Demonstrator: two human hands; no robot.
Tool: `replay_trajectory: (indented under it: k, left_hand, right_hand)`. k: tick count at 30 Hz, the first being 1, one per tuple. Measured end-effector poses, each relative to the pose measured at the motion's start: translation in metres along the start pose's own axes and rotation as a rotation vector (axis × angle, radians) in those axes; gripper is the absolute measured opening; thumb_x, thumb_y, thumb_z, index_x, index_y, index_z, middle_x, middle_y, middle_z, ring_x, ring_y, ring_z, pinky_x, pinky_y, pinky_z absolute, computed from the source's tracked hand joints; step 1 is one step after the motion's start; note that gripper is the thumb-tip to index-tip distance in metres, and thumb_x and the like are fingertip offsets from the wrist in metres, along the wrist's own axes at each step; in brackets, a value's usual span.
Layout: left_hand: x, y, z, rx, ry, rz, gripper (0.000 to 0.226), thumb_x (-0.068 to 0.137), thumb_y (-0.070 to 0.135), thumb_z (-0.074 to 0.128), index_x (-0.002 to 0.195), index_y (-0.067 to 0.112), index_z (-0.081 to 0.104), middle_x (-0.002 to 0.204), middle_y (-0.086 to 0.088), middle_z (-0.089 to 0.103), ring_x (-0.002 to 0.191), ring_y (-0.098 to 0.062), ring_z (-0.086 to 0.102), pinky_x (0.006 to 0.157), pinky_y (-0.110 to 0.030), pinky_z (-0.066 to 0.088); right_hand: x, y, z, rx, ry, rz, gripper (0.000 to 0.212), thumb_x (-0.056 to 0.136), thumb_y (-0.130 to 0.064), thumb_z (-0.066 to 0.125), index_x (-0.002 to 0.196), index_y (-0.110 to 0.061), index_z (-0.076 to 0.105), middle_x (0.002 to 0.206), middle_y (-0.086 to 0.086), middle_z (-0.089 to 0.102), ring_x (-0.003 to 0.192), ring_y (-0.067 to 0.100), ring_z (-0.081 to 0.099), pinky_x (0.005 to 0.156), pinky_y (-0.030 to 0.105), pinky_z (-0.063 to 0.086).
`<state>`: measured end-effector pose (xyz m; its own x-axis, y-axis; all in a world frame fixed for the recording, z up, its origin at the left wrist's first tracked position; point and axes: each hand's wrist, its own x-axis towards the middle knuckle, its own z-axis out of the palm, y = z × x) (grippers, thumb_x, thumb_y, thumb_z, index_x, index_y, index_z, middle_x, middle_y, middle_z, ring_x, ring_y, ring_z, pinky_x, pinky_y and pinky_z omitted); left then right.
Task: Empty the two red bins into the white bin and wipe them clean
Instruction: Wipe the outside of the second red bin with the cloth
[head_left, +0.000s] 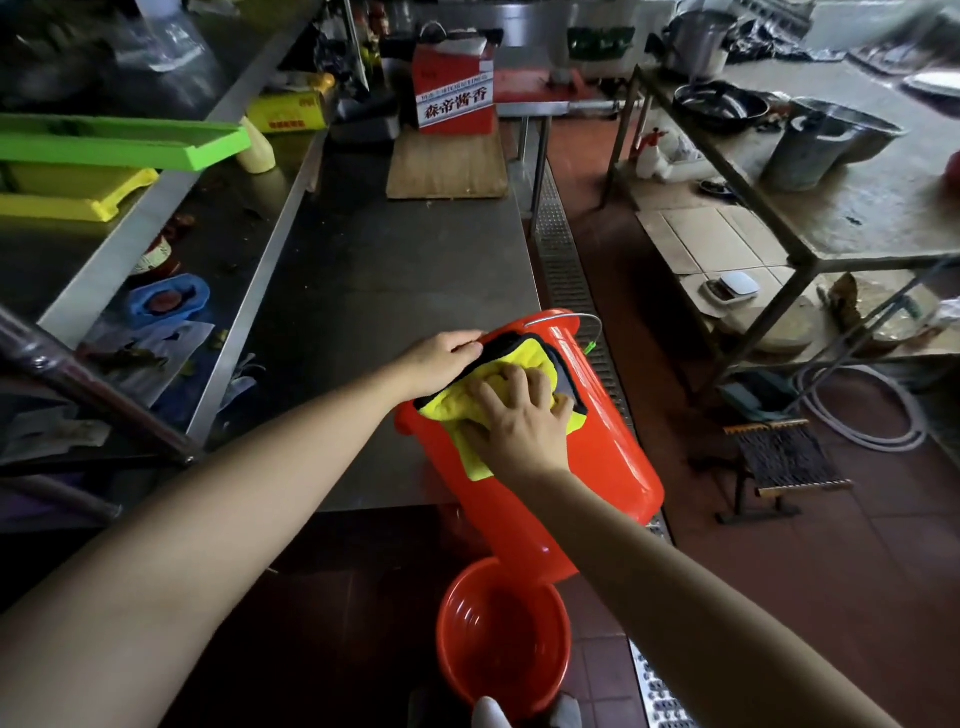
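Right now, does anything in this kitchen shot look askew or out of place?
Mainly the red plastic bin: it lies tipped on its side, overhanging the steel table's corner. That looks deliberate: the left hand steadies it while the right hand presses a yellow cloth against it.

A steel counter (374, 270) and a metal-framed table (852, 218) flank a red-tiled floor (857, 571).
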<state>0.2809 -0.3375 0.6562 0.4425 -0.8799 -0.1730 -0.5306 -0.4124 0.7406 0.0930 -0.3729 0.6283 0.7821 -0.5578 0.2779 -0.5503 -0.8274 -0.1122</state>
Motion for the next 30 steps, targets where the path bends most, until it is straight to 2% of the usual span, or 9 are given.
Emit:
replay_trajectory:
  k: [3, 9, 13, 17, 20, 22, 24, 27, 30]
  left_hand:
    - [0.016, 0.017, 0.003, 0.039, 0.05, 0.032, 0.043, 0.097, 0.048, 0.046, 0.133, 0.028, 0.059, 0.136, 0.006, 0.06, 0.125, -0.013, 0.053, 0.108, -0.033, 0.04]
    - [0.032, 0.03, 0.005, 0.07, 0.029, 0.027, 0.036, 0.099, 0.035, 0.052, 0.131, 0.024, 0.062, 0.133, 0.004, 0.062, 0.122, -0.015, 0.057, 0.107, -0.032, 0.042]
    - [0.023, 0.022, -0.002, -0.021, -0.031, 0.01, 0.036, 0.1, 0.025, 0.054, 0.134, 0.018, 0.06, 0.134, 0.001, 0.061, 0.125, -0.013, 0.055, 0.111, -0.032, 0.039]
    - [0.013, 0.014, -0.004, -0.117, -0.029, -0.01, 0.035, 0.1, 0.02, 0.054, 0.135, 0.015, 0.059, 0.134, -0.002, 0.06, 0.126, -0.012, 0.053, 0.112, -0.03, 0.037]
    - [0.006, 0.008, -0.001, -0.162, -0.004, -0.026, 0.034, 0.1, 0.021, 0.055, 0.133, 0.019, 0.061, 0.132, 0.001, 0.062, 0.123, -0.008, 0.054, 0.106, -0.023, 0.039]
    - [0.003, 0.001, 0.0, -0.192, 0.026, -0.043, 0.033, 0.1, 0.023, 0.056, 0.132, 0.021, 0.062, 0.13, 0.003, 0.063, 0.117, -0.002, 0.056, 0.094, -0.012, 0.04]
    - [-0.002, -0.004, 0.0, -0.221, 0.039, -0.059, 0.033, 0.099, 0.025, 0.057, 0.132, 0.022, 0.061, 0.129, 0.003, 0.063, 0.113, 0.003, 0.056, 0.087, -0.005, 0.04]
    - [-0.002, -0.005, -0.003, -0.232, 0.009, -0.088, 0.035, 0.099, 0.029, 0.056, 0.134, 0.025, 0.059, 0.133, 0.003, 0.061, 0.122, -0.007, 0.055, 0.104, -0.023, 0.042]
    - [0.001, 0.003, -0.001, -0.216, 0.017, -0.103, 0.034, 0.099, 0.029, 0.057, 0.133, 0.025, 0.06, 0.133, 0.003, 0.061, 0.121, -0.008, 0.056, 0.103, -0.025, 0.041]
  right_hand:
    - [0.005, -0.001, 0.001, -0.006, -0.019, 0.006, 0.054, 0.085, -0.062, 0.059, 0.133, -0.041, 0.049, 0.136, 0.005, 0.046, 0.127, 0.037, 0.036, 0.091, 0.058, 0.037]
    - [0.003, 0.007, 0.005, 0.006, -0.011, -0.03, 0.042, 0.086, -0.049, 0.065, 0.126, -0.039, 0.056, 0.133, 0.005, 0.046, 0.125, 0.037, 0.039, 0.089, 0.058, 0.041]
    - [0.011, 0.033, 0.003, 0.112, -0.008, 0.01, 0.045, 0.084, -0.041, 0.068, 0.127, -0.043, 0.056, 0.131, 0.002, 0.049, 0.122, 0.034, 0.041, 0.091, 0.054, 0.042]
    - [0.028, 0.058, 0.0, 0.24, -0.052, -0.024, 0.043, 0.083, -0.043, 0.069, 0.125, -0.043, 0.059, 0.131, -0.003, 0.051, 0.125, 0.03, 0.042, 0.094, 0.052, 0.041]
    - [0.03, 0.071, 0.005, 0.316, -0.025, -0.029, 0.041, 0.082, -0.048, 0.061, 0.123, -0.041, 0.061, 0.128, -0.004, 0.053, 0.121, 0.03, 0.045, 0.089, 0.049, 0.043]
    - [0.027, 0.085, 0.014, 0.405, 0.029, 0.068, 0.046, 0.08, -0.05, 0.054, 0.123, -0.036, 0.062, 0.125, 0.0, 0.055, 0.117, 0.033, 0.048, 0.086, 0.049, 0.045]
    - [0.027, 0.1, 0.024, 0.474, 0.03, 0.176, 0.044, 0.084, -0.045, 0.063, 0.125, -0.028, 0.064, 0.122, 0.007, 0.056, 0.113, 0.039, 0.05, 0.088, 0.051, 0.048]
    - [0.043, 0.112, 0.03, 0.512, -0.076, 0.282, 0.043, 0.088, -0.04, 0.07, 0.127, -0.025, 0.062, 0.125, 0.009, 0.054, 0.118, 0.04, 0.049, 0.097, 0.051, 0.044]
    - [0.049, 0.105, 0.019, 0.522, -0.108, 0.351, 0.048, 0.086, -0.056, 0.064, 0.128, -0.036, 0.056, 0.132, 0.002, 0.05, 0.122, 0.035, 0.045, 0.098, 0.052, 0.042]
